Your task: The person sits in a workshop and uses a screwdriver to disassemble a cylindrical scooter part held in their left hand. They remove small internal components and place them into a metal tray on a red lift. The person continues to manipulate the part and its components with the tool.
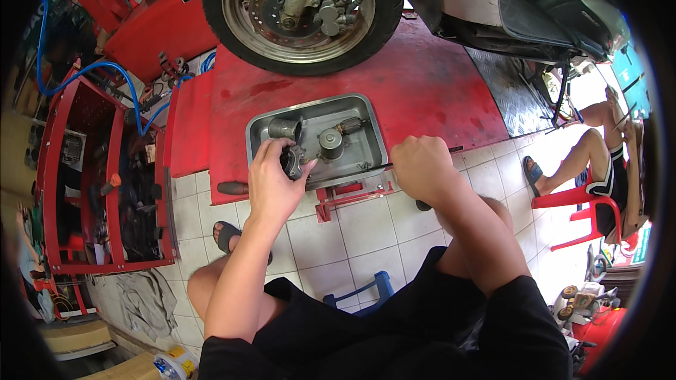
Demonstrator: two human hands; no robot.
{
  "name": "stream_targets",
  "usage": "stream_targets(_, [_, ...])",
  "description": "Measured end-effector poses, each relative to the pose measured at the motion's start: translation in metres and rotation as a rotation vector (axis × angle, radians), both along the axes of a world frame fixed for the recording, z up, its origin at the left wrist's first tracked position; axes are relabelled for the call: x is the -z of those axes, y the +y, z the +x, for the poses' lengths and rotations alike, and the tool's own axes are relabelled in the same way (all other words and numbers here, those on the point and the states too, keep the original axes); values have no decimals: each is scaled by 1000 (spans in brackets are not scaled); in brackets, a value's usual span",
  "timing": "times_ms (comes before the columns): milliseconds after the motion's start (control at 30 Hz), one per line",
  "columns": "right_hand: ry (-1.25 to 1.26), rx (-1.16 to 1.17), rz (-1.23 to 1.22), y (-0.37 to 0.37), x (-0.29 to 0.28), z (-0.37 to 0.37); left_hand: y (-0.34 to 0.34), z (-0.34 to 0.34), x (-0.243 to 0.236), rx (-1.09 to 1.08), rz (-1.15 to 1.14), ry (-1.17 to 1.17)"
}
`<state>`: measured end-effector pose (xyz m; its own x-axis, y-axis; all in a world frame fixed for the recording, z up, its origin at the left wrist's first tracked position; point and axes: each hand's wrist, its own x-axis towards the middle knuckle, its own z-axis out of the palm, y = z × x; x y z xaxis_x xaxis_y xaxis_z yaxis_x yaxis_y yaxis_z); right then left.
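My left hand (276, 177) grips a dark metal part (291, 162) with a rounded opening, over the near left of a metal tray (367, 142). Closed in a fist, my right hand (424, 163) is just past the tray's near right corner; what it holds, if anything, is hidden by the fingers. Inside the tray lie a hollow metal cylinder (283, 129), a round can-shaped metal part (331, 144) and a dark ridged piece (350, 125). Several small pieces that look like screws (365, 166) rest near its right side.
The tray sits on a red lift platform (429, 91), below a motorbike wheel (303, 21). A dark-handled tool (232, 188) lies at the platform's near left edge. A red tool cart (105, 190) stands left; another person sits on a red chair (577, 204) at right.
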<state>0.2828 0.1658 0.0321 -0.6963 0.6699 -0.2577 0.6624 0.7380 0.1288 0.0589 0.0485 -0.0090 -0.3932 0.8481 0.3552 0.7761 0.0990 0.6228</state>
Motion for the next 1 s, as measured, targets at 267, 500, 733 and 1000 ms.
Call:
stream_targets(267, [628,26,-178,3,-11,8,5,0,2,81,-46,-136])
stream_targets(500, [678,-99,-118,-10,-10,3,9,8,-1,116,-51,-64])
stream_targets(733, [619,-43,-126,-10,-16,7,17,10,5,122,-31,-34])
stream_targets(1000, [585,-48,-113,-8,-8,9,22,12,14,135,-8,29])
